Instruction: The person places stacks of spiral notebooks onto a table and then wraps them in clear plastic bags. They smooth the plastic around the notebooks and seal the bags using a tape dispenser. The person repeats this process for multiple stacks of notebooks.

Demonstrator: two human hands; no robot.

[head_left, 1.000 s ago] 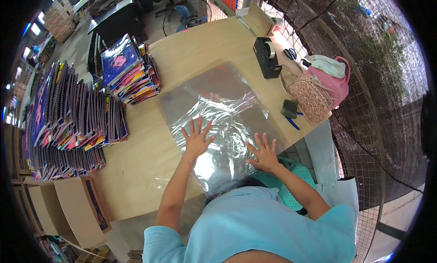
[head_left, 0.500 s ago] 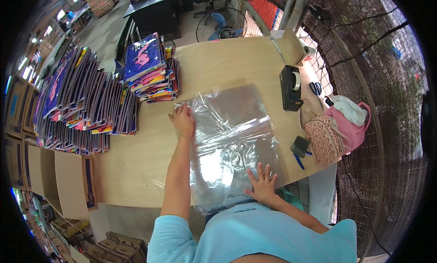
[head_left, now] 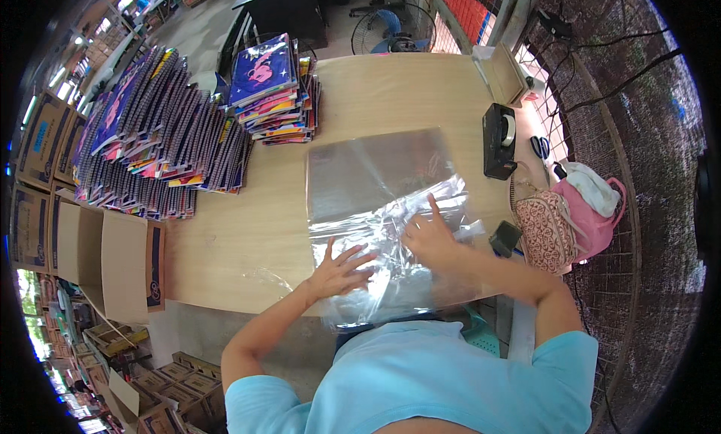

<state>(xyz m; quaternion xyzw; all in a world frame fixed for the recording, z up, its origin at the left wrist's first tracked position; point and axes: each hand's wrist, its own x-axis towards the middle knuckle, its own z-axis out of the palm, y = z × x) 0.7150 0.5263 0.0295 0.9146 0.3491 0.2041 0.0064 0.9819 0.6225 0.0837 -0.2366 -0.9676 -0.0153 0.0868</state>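
Note:
Clear plastic sheets [head_left: 360, 167], perhaps flat bags, lie on the wooden table [head_left: 225, 265] in front of me, glossy and creased across the middle. My left hand [head_left: 338, 275] rests on their near left part with its fingers spread. Over the creased middle is my right hand [head_left: 429, 239]; its index finger points away from me, while the other fingers are partly bent and slightly blurred. Neither hand visibly grips anything. The near end of the plastic reaches the table's edge by my body.
Stacked spiral notebooks [head_left: 161, 134] and a smaller notebook pile [head_left: 274, 92] stand at left. An open carton [head_left: 124, 265] is beside the table. Along the right side are a tape dispenser [head_left: 497, 152], scissors [head_left: 539, 147], a patterned pouch [head_left: 544, 231] and a pink bag [head_left: 601, 227].
My left hand has left the far left corner and come nearer to me on the plastic. My right hand has moved away from me to its middle. The far corner now lies flatter.

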